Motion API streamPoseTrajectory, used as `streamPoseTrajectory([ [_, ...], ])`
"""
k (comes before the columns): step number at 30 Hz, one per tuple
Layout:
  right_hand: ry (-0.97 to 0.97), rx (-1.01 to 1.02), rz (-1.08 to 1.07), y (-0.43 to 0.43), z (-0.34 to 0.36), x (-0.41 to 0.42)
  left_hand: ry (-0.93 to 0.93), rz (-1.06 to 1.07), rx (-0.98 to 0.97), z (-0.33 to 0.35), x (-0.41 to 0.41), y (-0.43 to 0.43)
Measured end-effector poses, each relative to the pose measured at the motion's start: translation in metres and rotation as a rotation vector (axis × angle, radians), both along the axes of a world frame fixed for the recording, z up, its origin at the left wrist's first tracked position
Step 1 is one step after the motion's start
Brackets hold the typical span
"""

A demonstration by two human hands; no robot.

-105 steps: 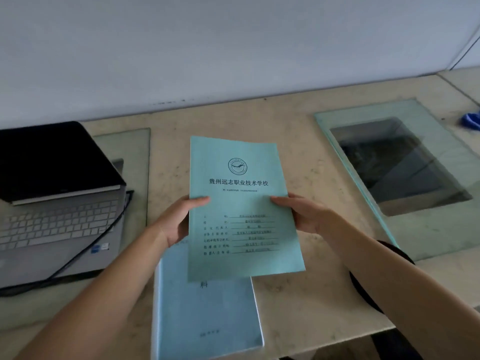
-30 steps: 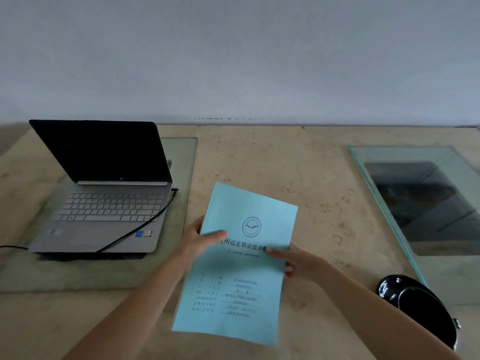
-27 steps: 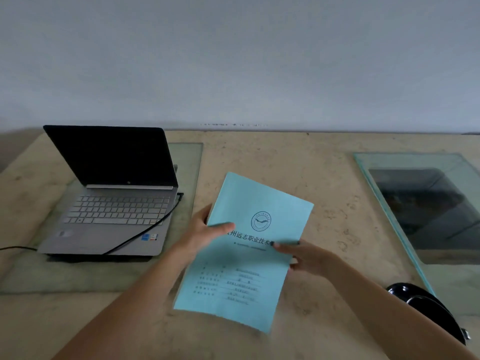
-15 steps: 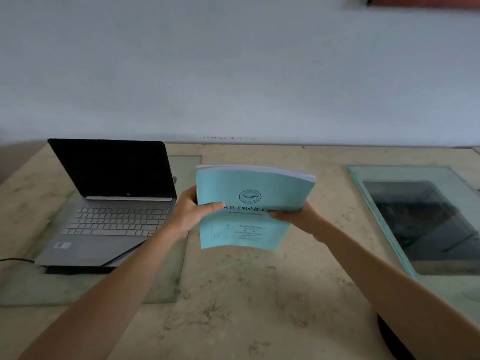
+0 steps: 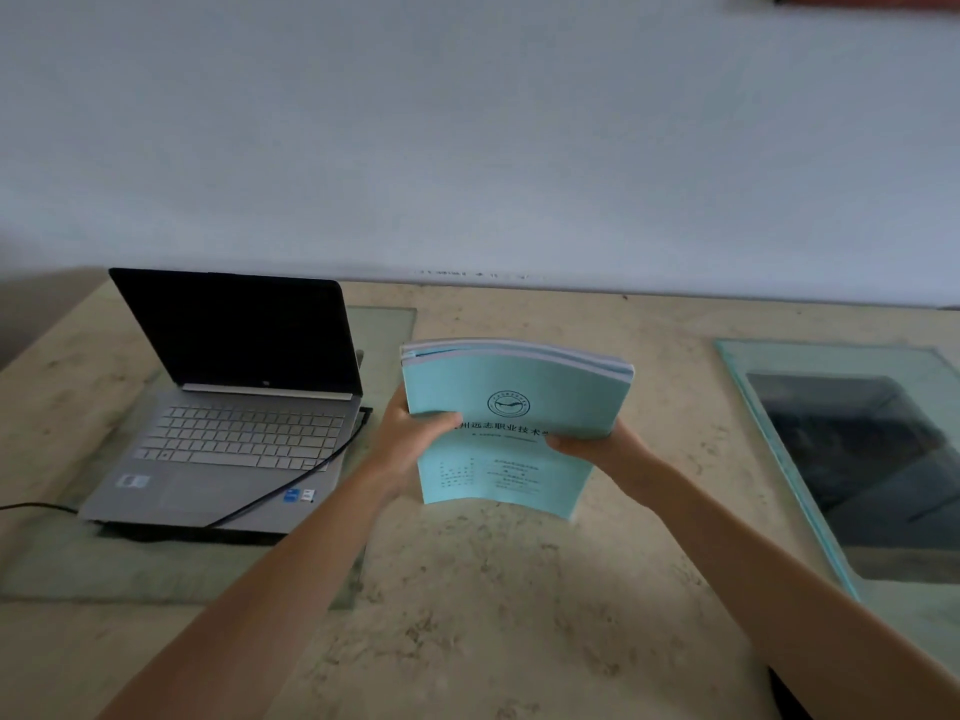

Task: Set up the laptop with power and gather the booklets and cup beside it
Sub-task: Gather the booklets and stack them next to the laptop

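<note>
While the open laptop (image 5: 234, 407) sits at the left on a glass pane (image 5: 384, 330) with a dark cable (image 5: 291, 491) trailing over its front corner (power looks dealt with, though the plug is hard to make out), the step in hand appears to be gathering: the left hand (image 5: 410, 439) pinches the booklets (image 5: 514, 407), thumb curled over the front cover, the stack upright and bowed above the table (image 5: 493, 589), and the right hand (image 5: 597, 449) grips the opposite edge, fingers hidden behind. The next move likely calls for laying the stack flat just right of the pane's edge, well short of the glass panel (image 5: 852, 459); the cup is not plainly visible
</note>
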State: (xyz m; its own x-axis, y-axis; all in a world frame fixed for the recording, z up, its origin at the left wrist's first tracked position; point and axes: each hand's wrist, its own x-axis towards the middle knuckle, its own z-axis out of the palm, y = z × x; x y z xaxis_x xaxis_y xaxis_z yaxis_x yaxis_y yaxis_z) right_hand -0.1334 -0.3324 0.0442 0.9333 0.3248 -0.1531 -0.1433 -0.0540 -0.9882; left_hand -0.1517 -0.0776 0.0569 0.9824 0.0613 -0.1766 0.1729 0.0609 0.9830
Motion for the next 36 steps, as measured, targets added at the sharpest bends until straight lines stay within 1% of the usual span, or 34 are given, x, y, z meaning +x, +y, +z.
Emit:
streamPoseTrajectory([
  [3,0.063,0.106,-0.007,0.003,-0.009,0.003,0.023,0.001,-0.056,-0.001,0.002,-0.004],
  [6,0.095,0.138,0.005,0.002,-0.020,0.007,0.087,0.038,0.000,-0.007,0.005,-0.003],
  [8,0.137,0.112,0.029,-0.002,-0.028,0.008,0.115,0.066,0.095,-0.013,0.007,-0.002],
  [10,0.172,0.067,0.055,-0.004,-0.031,0.012,0.129,0.048,0.146,-0.015,0.013,-0.001],
  [13,0.167,0.002,0.032,-0.003,-0.025,0.024,0.153,-0.035,0.142,-0.014,0.030,0.005],
  [16,0.170,-0.010,-0.034,0.002,-0.019,0.040,0.180,-0.104,0.142,-0.016,0.048,0.010],
  [19,0.191,-0.045,-0.093,0.005,-0.019,0.058,0.176,-0.119,0.111,-0.021,0.068,0.012],
  [22,0.221,-0.101,-0.101,0.010,-0.021,0.080,0.188,-0.127,0.133,-0.029,0.092,0.018],
  [24,0.258,-0.108,-0.162,0.016,-0.026,0.101,0.202,-0.122,0.134,-0.034,0.110,0.023],
  [29,0.321,-0.112,-0.306,0.044,-0.040,0.165,0.214,0.050,0.116,-0.045,0.168,0.029],
  [34,0.422,-0.081,-0.427,0.065,-0.057,0.236,0.326,0.259,0.083,-0.063,0.239,0.028],
  [36,0.455,-0.102,-0.454,0.071,-0.071,0.262,0.346,0.294,0.071,-0.075,0.265,0.031],
])
